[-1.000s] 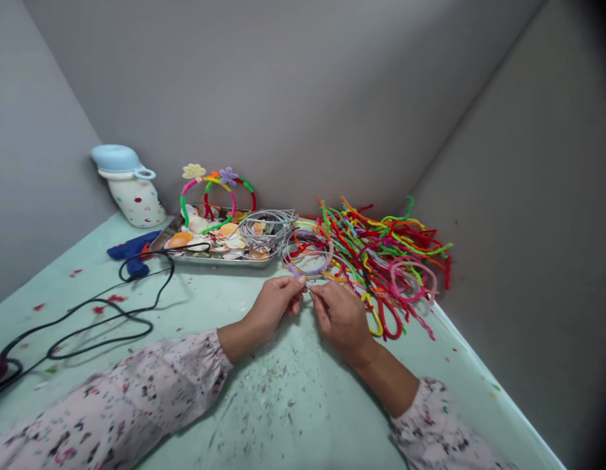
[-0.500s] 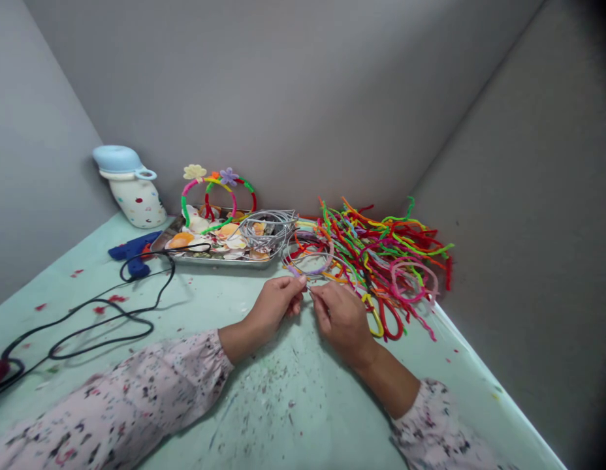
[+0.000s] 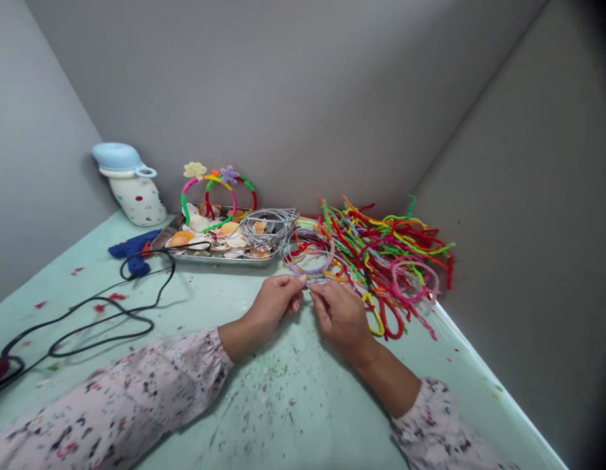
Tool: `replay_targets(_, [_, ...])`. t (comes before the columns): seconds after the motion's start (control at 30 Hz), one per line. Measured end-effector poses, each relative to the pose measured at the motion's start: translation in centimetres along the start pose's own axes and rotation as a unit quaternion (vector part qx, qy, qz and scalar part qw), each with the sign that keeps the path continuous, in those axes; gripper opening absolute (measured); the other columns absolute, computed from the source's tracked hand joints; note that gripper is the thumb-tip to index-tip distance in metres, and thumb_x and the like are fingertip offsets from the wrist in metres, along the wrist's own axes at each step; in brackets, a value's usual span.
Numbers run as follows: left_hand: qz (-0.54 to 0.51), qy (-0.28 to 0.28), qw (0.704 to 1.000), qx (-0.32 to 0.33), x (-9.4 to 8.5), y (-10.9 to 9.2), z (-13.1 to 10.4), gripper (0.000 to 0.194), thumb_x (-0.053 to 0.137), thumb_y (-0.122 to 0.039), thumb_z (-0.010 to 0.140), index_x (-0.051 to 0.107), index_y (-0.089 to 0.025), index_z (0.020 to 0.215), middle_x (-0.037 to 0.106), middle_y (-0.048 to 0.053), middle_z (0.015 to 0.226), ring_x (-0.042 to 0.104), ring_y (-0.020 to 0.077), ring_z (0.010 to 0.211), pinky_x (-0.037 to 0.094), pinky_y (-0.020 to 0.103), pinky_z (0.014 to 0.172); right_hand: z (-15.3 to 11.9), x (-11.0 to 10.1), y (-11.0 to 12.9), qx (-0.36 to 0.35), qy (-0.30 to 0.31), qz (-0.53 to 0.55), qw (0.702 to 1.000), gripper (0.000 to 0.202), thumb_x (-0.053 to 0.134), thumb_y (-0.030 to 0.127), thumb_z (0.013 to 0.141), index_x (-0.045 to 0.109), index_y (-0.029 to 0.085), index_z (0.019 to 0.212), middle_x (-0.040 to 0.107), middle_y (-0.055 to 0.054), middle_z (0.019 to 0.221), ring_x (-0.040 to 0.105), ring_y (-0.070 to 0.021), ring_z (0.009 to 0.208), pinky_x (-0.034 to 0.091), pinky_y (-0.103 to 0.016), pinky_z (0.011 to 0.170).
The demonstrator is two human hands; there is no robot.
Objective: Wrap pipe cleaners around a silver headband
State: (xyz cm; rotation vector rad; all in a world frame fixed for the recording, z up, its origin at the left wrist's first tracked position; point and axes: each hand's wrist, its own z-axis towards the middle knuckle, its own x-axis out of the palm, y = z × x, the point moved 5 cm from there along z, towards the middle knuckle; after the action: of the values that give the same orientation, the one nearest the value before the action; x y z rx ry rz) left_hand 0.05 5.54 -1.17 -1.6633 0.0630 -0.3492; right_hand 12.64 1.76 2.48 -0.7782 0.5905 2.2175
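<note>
A smooth, rounded white bottle with a blue lid stands near a blue glue gun on the pale green tabletop; a shallow metal tray holds curved shells, fuzzy flower-topped hoops and, at its right, a loose grey wire coil. The left hand pinches a thin wire ring, partly lilac and fuzzy, just beyond the fingertips; the right hand pinches its near end, beside a tangled, fuzzy pile of pipe cleaners
</note>
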Motion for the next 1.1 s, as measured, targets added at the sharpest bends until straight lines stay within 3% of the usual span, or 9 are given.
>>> replay_targets(0.6, [-0.037,0.000,0.999,0.018,0.1,-0.3,-0.1,0.039,0.064,-0.045,0.079,0.049,-0.016,0.059,0.044,-0.005,0.050,0.036,0.0059,0.044,0.024,0.022,0.044,-0.2,0.3,-0.5,0.066,-0.007,0.086,0.994,0.011,0.048,0.018,0.092,0.059,0.019,0.094,0.063,-0.005,0.081,0.059,-0.0179,0.075,0.047,-0.031,0.070])
replay_targets(1.1, [-0.072,0.022,0.997,0.005,0.4,-0.5,-0.2,0.033,0.067,-0.042,0.077,0.050,-0.016,0.065,0.046,-0.004,0.056,0.040,0.0058,0.046,0.027,0.021,0.045,-0.3,0.5,-1.3,0.169,0.013,0.193,0.966,0.019,0.052,0.022,0.089,0.068,0.019,0.099,0.070,-0.006,0.086,0.064,-0.0189,0.078,0.051,-0.033,0.073])
